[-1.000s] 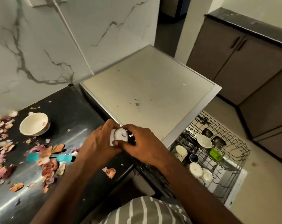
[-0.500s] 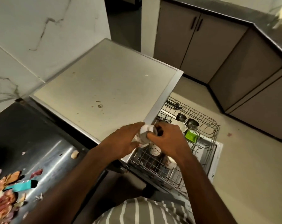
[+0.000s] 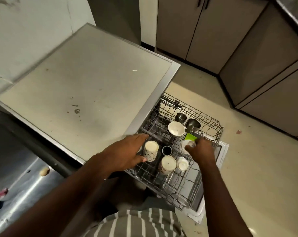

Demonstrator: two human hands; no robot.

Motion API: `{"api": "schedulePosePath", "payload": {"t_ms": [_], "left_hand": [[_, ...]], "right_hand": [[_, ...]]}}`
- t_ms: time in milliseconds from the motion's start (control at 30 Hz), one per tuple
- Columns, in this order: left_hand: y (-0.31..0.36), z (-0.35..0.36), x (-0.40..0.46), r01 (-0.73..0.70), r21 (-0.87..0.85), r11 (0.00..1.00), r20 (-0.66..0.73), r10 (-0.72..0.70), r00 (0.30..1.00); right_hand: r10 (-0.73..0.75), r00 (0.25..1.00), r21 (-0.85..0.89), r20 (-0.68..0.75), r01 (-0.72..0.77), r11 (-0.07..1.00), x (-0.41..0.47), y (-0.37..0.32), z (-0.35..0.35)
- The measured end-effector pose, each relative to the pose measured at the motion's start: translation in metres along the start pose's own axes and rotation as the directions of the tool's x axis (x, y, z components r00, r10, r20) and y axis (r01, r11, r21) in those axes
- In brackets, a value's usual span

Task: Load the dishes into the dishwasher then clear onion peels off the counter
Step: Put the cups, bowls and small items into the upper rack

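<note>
At far left is the dark steel counter (image 3: 21, 182), shiny w/ streaks of light; a few onion peels (image 3: 0, 192) lie near its left edge, and one pale scrap (image 3: 44, 171) sits closer to the dishwasher. Behind it the wall is white marble w/ grey veins. Next comes the dishwasher top (image 3: 86, 86), a flat beige panel w/ small dark stains and a grey metal rim.

In front, the wire rack (image 3: 182, 187) is pulled out over the beige floor. The left hand (image 3: 126, 153) hovers over the rack's left part, fingers spread and relaxed, holding nothing, just beside a patterned cup (image 3: 151, 151) standing upside down. Other cups, a white bowl (image 3: 176, 128) and two steel cups (image 3: 193, 124) stand in the rack. The right hand (image 3: 200, 151) grips a small white cup (image 3: 185, 146) down in the rack, beside a green item (image 3: 190, 137). At right, grey-brown cabinets (image 3: 257, 53) run along the corner of the room.
</note>
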State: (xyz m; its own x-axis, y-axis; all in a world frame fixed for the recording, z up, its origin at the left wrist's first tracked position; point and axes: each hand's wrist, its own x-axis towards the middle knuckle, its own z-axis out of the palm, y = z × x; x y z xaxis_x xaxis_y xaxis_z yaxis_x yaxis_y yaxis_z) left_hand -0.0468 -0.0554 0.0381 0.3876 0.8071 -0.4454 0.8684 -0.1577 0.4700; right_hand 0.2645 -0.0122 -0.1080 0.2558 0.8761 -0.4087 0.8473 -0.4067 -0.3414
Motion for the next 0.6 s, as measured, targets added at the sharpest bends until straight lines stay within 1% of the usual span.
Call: {"api": "schedulePosePath", "payload": {"t_ms": [167, 267, 467, 600], "left_hand": [[0.010, 0.004, 0.013, -0.009, 0.000, 1.000, 0.000, 0.009, 1.000], [0.014, 0.006, 0.016, 0.003, 0.022, 1.000, 0.019, -0.004, 1.000], [0.015, 0.005, 0.021, 0.046, -0.018, 0.999, 0.009, -0.046, 0.999], [0.015, 0.005, 0.023, 0.081, -0.027, 0.996, -0.005, -0.082, 0.997]], "right_hand": [[0.005, 0.996, -0.035, 0.089, -0.002, 0.999, 0.038, 0.011, 0.042], [-0.020, 0.992, -0.060, 0.123, 0.028, 0.998, 0.053, 0.012, 0.059], [-0.001, 0.983, -0.151, 0.183, 0.029, 0.988, 0.068, 0.014, 0.078], [0.009, 0.974, -0.183, 0.228, 0.034, 0.982, 0.072, 0.018, 0.091]]}}
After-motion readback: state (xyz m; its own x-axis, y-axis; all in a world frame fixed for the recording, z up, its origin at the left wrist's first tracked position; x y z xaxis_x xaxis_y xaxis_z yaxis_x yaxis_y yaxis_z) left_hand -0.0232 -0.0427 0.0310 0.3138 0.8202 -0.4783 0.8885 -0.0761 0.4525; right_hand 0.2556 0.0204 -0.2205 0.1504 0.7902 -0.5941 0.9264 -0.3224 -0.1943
